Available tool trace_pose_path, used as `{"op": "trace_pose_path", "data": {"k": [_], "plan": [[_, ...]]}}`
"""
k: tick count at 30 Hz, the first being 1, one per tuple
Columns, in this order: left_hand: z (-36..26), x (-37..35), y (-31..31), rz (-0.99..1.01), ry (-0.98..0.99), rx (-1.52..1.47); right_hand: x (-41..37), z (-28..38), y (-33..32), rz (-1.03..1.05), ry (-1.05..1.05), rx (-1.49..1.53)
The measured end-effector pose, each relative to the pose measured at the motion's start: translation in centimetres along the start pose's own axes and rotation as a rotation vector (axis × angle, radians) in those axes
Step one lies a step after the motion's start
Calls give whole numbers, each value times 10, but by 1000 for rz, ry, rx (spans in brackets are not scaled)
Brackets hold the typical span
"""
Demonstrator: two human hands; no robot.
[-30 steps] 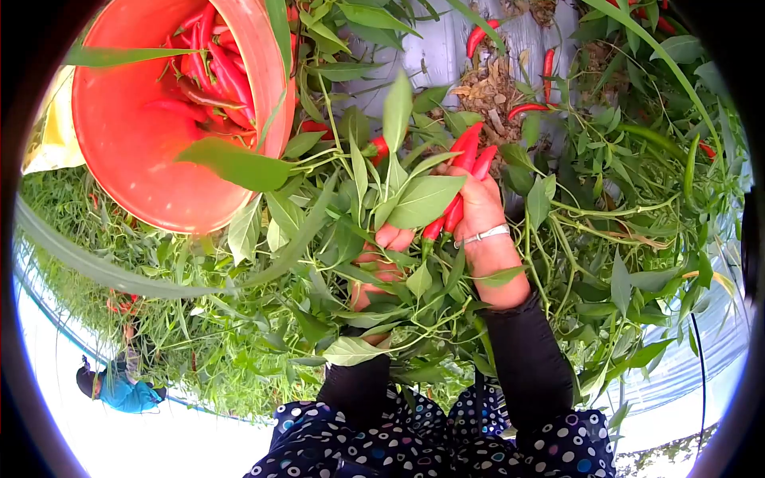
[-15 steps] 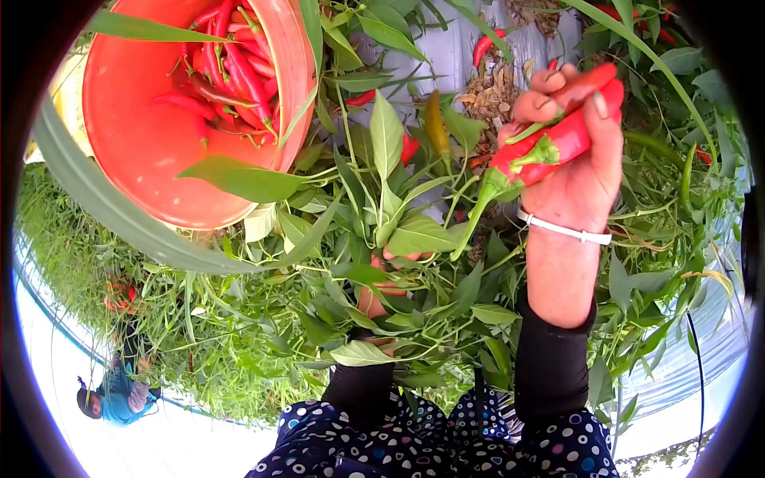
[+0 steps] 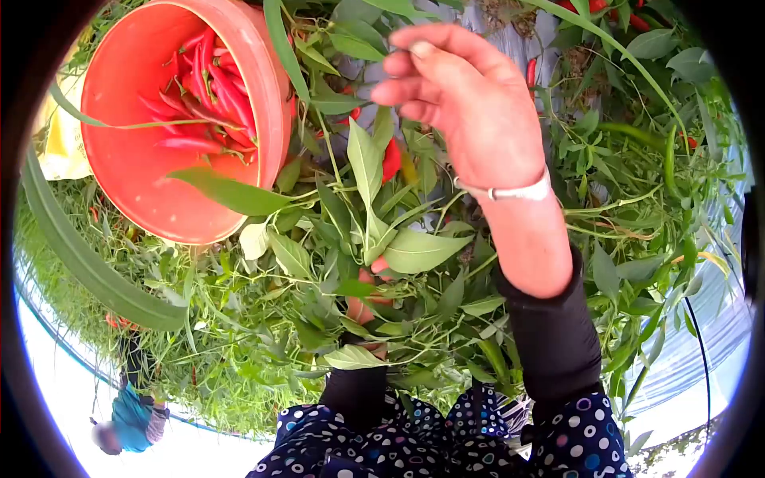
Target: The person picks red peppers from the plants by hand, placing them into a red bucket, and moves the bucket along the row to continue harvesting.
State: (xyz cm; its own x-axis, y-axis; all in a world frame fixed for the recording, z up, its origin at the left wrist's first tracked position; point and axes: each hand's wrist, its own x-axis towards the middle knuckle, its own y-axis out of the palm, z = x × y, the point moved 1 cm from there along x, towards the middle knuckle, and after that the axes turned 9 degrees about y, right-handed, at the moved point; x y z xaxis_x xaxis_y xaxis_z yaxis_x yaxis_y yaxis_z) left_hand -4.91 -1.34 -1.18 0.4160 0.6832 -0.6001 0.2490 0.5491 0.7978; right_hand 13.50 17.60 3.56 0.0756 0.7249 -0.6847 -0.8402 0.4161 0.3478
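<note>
My right hand is raised above the plants, its fingers apart and pointing left toward the bucket. I see nothing in it. A white band circles that wrist. My left hand is low among the chili plant's leaves, which hide much of it. Its visible fingers look curled around the plant's stems. Left of my hands, the orange-red bucket leans with its mouth toward me. Red chili peppers lie heaped inside. Another red chili pepper hangs behind the leaves between my hands.
Long grass blades cross in front of the bucket. Sheeting covers the ground between plants. Green chili peppers hang at the right. Another person is at the lower left, farther off.
My right hand has moved left and up, and the red chili peppers it held are no longer in it. Its fingers have opened. My left hand stays among the leaves.
</note>
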Motion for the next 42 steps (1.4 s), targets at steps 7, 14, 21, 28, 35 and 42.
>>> {"op": "trace_pose_path", "data": {"k": [7, 14, 21, 28, 35, 42], "plan": [[2, 8, -3, 118, -16, -22, 5, -126, -76, 7, 936, -293], [4, 17, -4, 261, -44, -60, 26, -102, -76, -28, 195, -948], [2, 25, -4, 384, -72, -82, 7, -102, -31, 604, -259, -933], [4, 37, -8, 545, -87, -151, 13, -103, -29, 283, -498, -1336], [5, 48, -13, 655, -89, -187, 61, -110, -52, -15, -204, -947], [-3, 37, -13, 524, -93, -111, 95, -134, -129, -670, 322, -19]]}}
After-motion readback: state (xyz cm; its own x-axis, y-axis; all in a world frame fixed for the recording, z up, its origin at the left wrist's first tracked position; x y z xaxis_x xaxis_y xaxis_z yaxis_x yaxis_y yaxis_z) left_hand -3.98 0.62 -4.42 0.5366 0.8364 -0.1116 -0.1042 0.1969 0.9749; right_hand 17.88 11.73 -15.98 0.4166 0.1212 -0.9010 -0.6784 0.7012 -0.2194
